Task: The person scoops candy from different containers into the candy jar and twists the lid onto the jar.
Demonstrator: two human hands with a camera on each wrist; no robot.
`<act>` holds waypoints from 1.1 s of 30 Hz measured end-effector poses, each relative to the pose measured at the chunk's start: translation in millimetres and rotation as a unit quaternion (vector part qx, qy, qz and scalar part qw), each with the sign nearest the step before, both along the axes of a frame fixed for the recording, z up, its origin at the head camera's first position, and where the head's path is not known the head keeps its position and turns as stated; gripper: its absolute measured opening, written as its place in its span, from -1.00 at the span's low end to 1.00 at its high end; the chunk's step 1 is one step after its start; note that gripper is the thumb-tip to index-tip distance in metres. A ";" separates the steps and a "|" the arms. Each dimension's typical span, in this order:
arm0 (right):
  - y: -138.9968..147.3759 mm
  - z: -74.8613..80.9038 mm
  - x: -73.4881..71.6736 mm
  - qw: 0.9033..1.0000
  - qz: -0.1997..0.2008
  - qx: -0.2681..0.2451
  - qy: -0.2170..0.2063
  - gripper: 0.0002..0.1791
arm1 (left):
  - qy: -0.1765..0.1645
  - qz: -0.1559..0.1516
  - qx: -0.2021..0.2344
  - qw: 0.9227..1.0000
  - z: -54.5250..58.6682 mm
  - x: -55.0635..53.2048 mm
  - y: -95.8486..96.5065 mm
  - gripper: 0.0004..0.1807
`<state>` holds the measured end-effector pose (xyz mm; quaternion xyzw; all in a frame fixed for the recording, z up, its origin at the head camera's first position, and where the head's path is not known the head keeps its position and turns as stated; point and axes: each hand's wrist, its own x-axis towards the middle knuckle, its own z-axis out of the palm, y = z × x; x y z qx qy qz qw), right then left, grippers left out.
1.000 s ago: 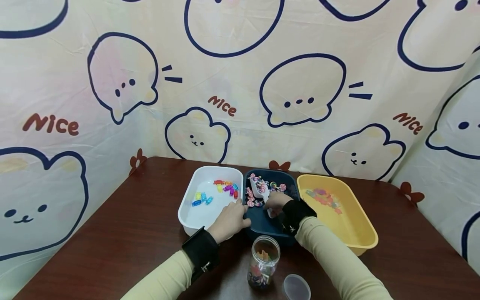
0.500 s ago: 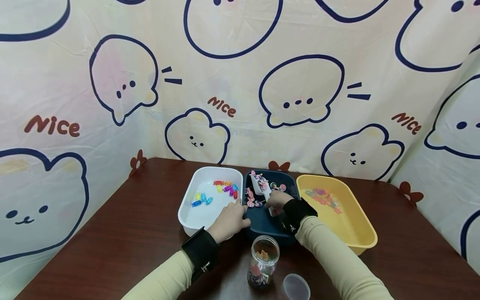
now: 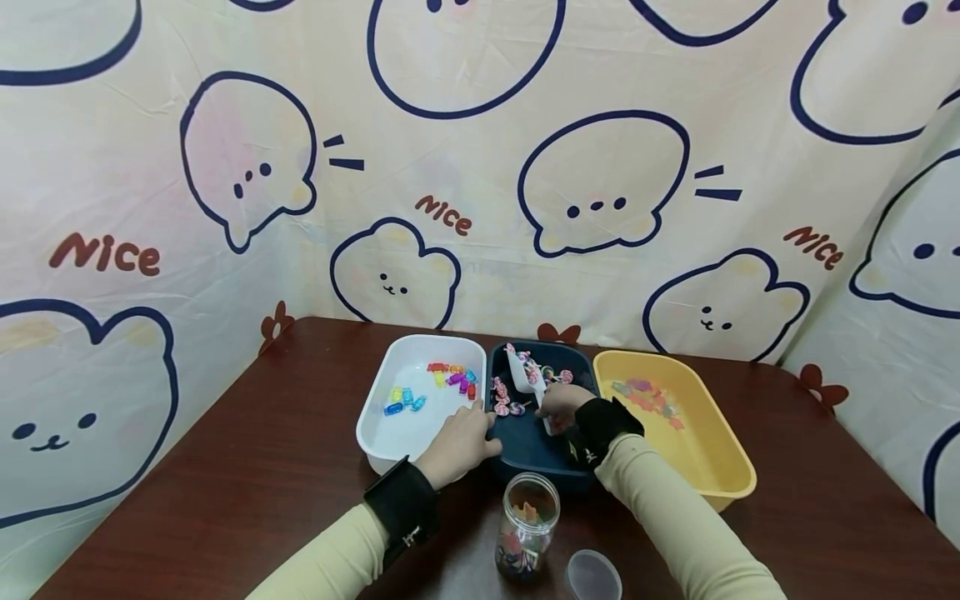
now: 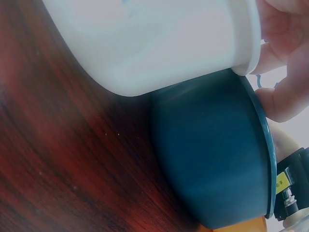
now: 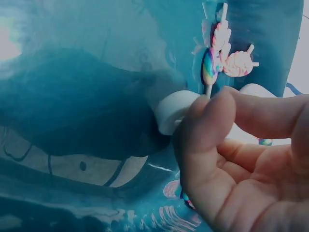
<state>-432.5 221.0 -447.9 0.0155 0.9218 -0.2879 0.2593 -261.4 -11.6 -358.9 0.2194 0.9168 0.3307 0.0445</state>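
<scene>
My right hand grips the handle of a white scoop inside the dark blue tub. Small lollipops lie in the scoop's bowl, and more lollipops are on the tub floor. In the right wrist view, the thumb and bent fingers close round the white handle; part of the scoop is hidden behind them. My left hand rests across the adjoining rims of the white tub and the dark blue one. The left wrist view has its thumb at the blue rim.
The white tub holds several bright wrapped candies. A yellow tub on the right contains pale gummy-like pieces. Nearer on the brown table, a clear jar stands uncapped, partly filled, with a translucent lid beside it.
My right hand has shifted slightly right, taking the loaded scoop with it away from the lollipops on the tub's left side. The left hand stays in place.
</scene>
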 end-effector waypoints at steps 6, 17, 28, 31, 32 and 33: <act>10.6 -7.6 -4.1 1.000 -0.016 -0.024 -0.005 -0.71 | 0.008 -0.013 0.006 1.000 -0.6 2.4 1.6 -0.81; -26.2 110.6 93.5 0.990 -0.066 -0.053 0.113 -0.82 | 0.053 -0.023 0.001 0.998 -10.2 -2.0 0.1 -0.83; -7.1 155.2 129.4 0.973 0.005 0.006 0.229 -0.76 | 0.014 -0.012 0.002 1.000 0.4 3.2 0.1 -0.69; 4.1 164.7 146.5 0.971 0.030 0.022 0.235 -0.75 | 0.011 -0.012 -0.003 1.000 -0.7 2.1 -2.0 -0.65; 8.1 166.7 152.3 0.970 0.038 0.023 0.239 -0.76 | 0.010 -0.011 -0.004 1.000 -0.8 1.7 -2.7 -0.62; 12.1 168.2 158.0 0.968 0.044 0.025 0.245 -0.78 | 0.006 -0.009 -0.003 1.000 -1.7 1.4 -3.2 -0.61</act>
